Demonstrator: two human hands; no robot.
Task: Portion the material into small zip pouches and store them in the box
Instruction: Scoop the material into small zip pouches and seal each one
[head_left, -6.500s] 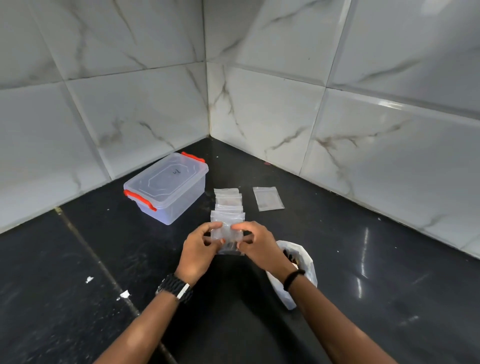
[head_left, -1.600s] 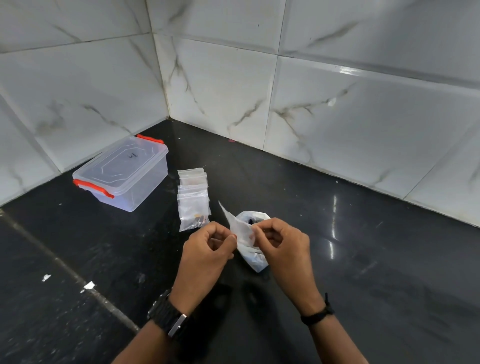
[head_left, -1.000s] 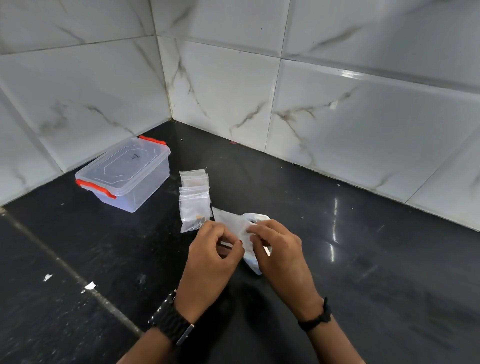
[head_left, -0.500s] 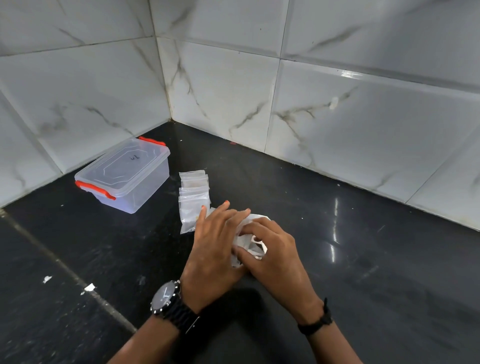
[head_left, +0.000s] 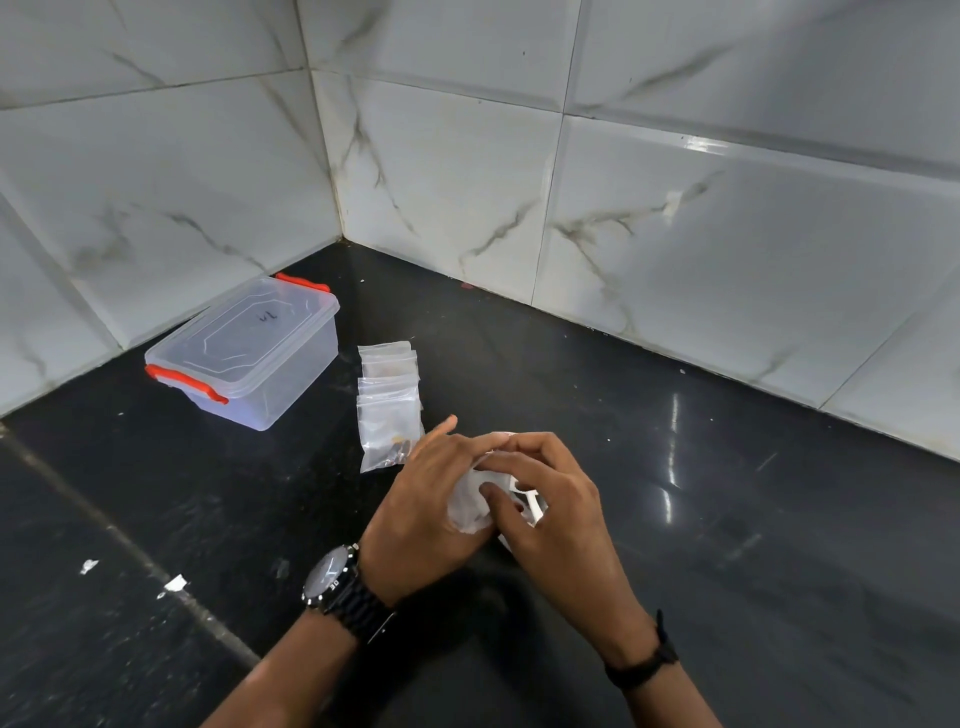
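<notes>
The step in hand looks like opening a small pouch over the white bag of material so a portion can go in. To do it well, each hand should pinch one wall of the pouch mouth and pull gently apart, keeping the mouth over the bag so nothing spills on the black counter (head_left: 727, 519).

Counted, largest first: one clear box (head_left: 244, 353) with red clips, lid on, well apart from the hands near the wall corner. One white bag (head_left: 532, 512), mostly hidden under the right hand. One overlapping row of pouches (head_left: 389, 395) just beside the left hand; about four or five, the edges too blurred for a sure count, the nearest holding some dark bits. One pouch (head_left: 470, 499) between the hands.

The left hand (head_left: 421, 499) and right hand (head_left: 550, 499) are together, both pinching that pouch.
</notes>
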